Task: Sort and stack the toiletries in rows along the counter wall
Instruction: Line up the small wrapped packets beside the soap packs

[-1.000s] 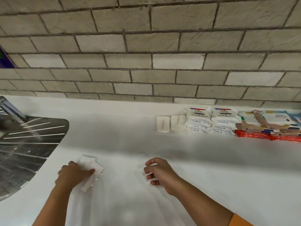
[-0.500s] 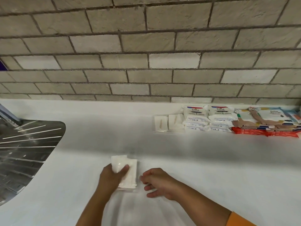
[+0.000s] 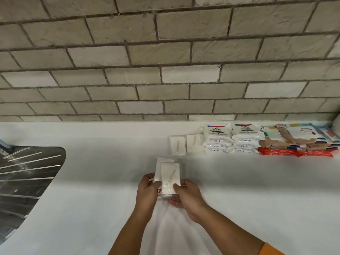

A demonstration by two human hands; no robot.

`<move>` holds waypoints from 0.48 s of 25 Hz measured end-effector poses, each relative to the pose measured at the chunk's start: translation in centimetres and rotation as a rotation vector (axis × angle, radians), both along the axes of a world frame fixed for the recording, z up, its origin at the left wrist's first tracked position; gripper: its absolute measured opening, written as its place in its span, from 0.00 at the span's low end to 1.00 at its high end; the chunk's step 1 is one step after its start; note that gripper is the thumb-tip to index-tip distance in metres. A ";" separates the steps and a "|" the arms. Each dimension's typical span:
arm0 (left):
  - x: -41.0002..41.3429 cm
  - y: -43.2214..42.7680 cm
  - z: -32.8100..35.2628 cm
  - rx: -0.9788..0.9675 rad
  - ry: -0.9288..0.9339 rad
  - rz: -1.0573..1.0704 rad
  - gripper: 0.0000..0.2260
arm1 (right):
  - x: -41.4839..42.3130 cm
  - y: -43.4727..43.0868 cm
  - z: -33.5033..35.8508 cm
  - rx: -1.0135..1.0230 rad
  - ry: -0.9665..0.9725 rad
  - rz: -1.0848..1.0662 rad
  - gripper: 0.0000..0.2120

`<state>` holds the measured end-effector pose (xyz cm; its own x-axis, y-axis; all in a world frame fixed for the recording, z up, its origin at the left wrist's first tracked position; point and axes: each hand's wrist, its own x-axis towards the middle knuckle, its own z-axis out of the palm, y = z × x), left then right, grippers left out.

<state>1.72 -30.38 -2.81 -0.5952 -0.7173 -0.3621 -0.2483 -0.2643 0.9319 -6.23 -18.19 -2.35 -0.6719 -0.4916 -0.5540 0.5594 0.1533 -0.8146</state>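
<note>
Both hands hold a small stack of white packets [image 3: 168, 173], each with a thin wooden stick inside, above the middle of the white counter [image 3: 103, 181]. My left hand [image 3: 148, 192] grips the stack's left edge with the thumb on top. My right hand [image 3: 185, 196] pinches its right edge, fingers underneath. Along the wall lie two more white stick packets [image 3: 185, 144], two stacks of white Dove soap packs [image 3: 232, 139], and a pile of colourful packets [image 3: 298, 140] over red ones.
A steel sink drainboard [image 3: 25, 173] takes up the left side, with part of a tap at the far left edge. The grey brick wall [image 3: 165, 70] rises behind the counter. A white object shows at the far right edge.
My left hand carried the white packets from near the sink rightward to the middle. My right hand, curled and idle before, now grips the packets' right edge.
</note>
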 end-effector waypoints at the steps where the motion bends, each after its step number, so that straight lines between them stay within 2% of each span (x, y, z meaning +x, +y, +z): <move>1: -0.6 0.1 -0.1 -0.005 0.014 0.000 0.15 | -0.7 -0.1 -0.1 0.005 0.016 -0.018 0.04; 3: -2.0 -0.1 -0.2 -0.001 0.046 0.021 0.09 | -2.2 -0.3 -0.2 0.042 0.069 -0.020 0.05; 6: -4.7 -1.1 -0.6 -0.019 0.054 0.055 0.06 | -5.6 -0.7 -0.4 0.133 0.158 -0.027 0.08; 9: -7.8 -2.8 -0.7 -0.120 0.014 0.059 0.05 | -9.4 -1.3 -0.1 0.104 0.116 -0.105 0.06; 12: -11.2 -3.9 -0.7 -0.182 -0.035 0.093 0.05 | -12.7 -2.0 -0.1 0.086 0.045 -0.171 0.08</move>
